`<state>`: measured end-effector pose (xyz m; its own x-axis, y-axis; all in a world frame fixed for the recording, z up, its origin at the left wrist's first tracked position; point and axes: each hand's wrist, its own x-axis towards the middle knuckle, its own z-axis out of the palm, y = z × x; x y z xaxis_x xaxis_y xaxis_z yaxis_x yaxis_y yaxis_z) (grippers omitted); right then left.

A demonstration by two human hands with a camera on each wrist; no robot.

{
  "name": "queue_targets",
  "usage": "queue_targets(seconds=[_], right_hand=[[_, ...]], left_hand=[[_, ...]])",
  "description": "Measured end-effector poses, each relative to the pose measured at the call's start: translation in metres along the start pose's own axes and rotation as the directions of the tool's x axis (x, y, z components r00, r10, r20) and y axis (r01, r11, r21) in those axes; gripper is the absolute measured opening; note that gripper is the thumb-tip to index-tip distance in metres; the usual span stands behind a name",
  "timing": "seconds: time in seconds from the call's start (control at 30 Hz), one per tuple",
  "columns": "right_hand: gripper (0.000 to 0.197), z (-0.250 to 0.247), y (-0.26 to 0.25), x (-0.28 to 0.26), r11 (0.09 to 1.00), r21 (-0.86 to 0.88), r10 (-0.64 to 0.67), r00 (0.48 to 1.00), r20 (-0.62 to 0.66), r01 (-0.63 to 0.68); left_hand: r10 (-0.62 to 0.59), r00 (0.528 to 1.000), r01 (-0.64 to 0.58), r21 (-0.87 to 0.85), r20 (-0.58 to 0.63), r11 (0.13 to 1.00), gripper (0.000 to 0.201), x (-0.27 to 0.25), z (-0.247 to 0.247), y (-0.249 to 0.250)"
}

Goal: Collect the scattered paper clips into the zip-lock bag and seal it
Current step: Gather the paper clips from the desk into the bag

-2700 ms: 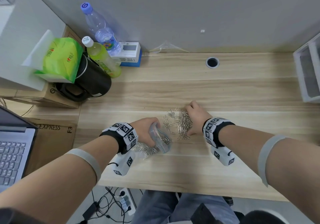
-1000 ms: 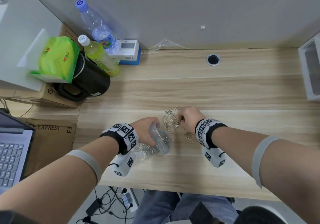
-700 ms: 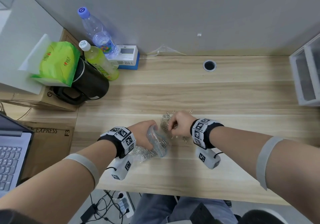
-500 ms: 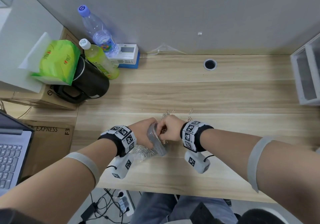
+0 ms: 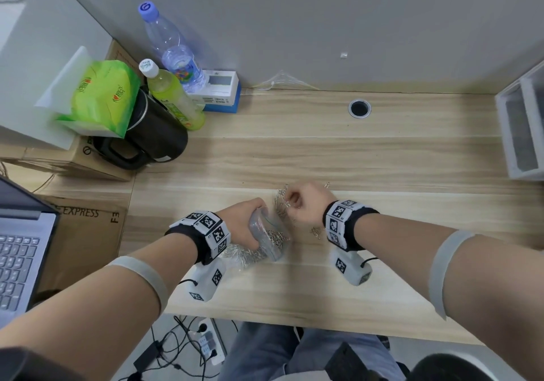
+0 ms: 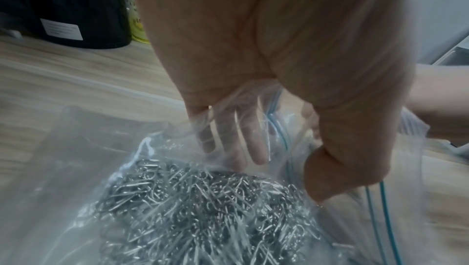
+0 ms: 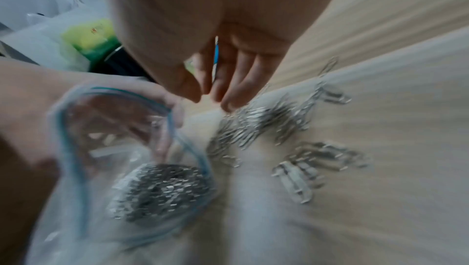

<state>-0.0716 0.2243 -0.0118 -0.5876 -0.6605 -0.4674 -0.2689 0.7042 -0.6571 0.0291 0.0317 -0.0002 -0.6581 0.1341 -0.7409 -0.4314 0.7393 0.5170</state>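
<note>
The left hand (image 5: 244,227) grips the zip-lock bag (image 5: 269,240) at its mouth, holding it agape on the desk (image 5: 382,156) for loading, while the right hand (image 5: 304,205), fingers loosely extended and empty, reaches the loose paper clips (image 7: 256,126) just beside the opening.

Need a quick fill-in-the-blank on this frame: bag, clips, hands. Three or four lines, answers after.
1. The zip-lock bag is held open by the ____ hand.
2. The bag's zip strip is coloured ____.
3. The loose paper clips lie on the ____ desk.
4. The bag's mouth is ____, not sealed.

Answers: left; blue; wooden; open
</note>
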Motion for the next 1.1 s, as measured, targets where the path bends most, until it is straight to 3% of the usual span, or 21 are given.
queue_targets(seconds=[0.07, 0.13, 0.23, 0.37, 0.53, 0.7, 0.77, 0.87, 0.97, 1.1], right_hand=[[0.066, -0.011, 0.018, 0.001, 0.974, -0.218, 0.046, 0.997, -0.055, -0.057], [0.102, -0.02, 0.034, -0.002, 0.931, -0.345, 0.121, 0.992, -0.026, -0.122], [0.12, -0.022, 0.047, -0.009, 0.858, -0.489, 0.199, 0.979, 0.034, -0.158], [0.115, -0.004, 0.053, -0.013, 0.918, -0.38, 0.14, 0.99, 0.034, -0.116], [0.074, 0.016, 0.05, -0.006, 0.987, -0.155, 0.044, 0.999, 0.022, -0.04], [0.054, 0.018, 0.041, 0.003, 0.997, -0.068, -0.024, 0.999, -0.022, 0.022], [0.058, 0.013, 0.038, 0.002, 0.996, -0.081, -0.042, 0.997, -0.065, 0.036], [0.086, 0.006, 0.041, 0.0, 0.985, -0.165, 0.023, 0.992, -0.126, -0.043], [0.11, 0.004, 0.045, -0.001, 0.968, -0.227, 0.087, 0.991, -0.103, -0.108], [0.101, 0.014, 0.043, 0.002, 0.982, -0.179, 0.048, 0.998, -0.031, -0.052]], left_hand=[[-0.007, 1.0, 0.007, 0.01, 0.004, 1.0, 0.066, -0.001, 0.0, 0.0], [-0.007, 1.0, 0.007, 0.023, 0.003, 1.0, 0.065, 0.0, 0.0, 0.0], [-0.007, 1.0, 0.007, 0.05, 0.0, 0.999, 0.066, 0.0, 0.0, 0.001], [-0.019, 1.0, 0.02, 0.083, -0.008, 0.996, 0.066, 0.0, 0.002, 0.001], [-0.017, 1.0, 0.018, 0.072, -0.005, 0.997, 0.064, 0.0, 0.002, 0.001], [-0.011, 1.0, 0.012, 0.025, -0.012, 1.0, 0.063, 0.0, 0.006, -0.002], [-0.008, 1.0, 0.009, 0.016, -0.015, 1.0, 0.063, -0.001, 0.006, -0.002], [-0.002, 1.0, 0.002, 0.015, -0.02, 1.0, 0.062, -0.002, 0.005, -0.001], [-0.001, 0.999, 0.002, 0.015, -0.035, 1.0, 0.062, -0.003, 0.005, -0.002], [-0.003, 1.0, 0.003, 0.005, -0.03, 1.0, 0.063, -0.003, 0.005, -0.003]])
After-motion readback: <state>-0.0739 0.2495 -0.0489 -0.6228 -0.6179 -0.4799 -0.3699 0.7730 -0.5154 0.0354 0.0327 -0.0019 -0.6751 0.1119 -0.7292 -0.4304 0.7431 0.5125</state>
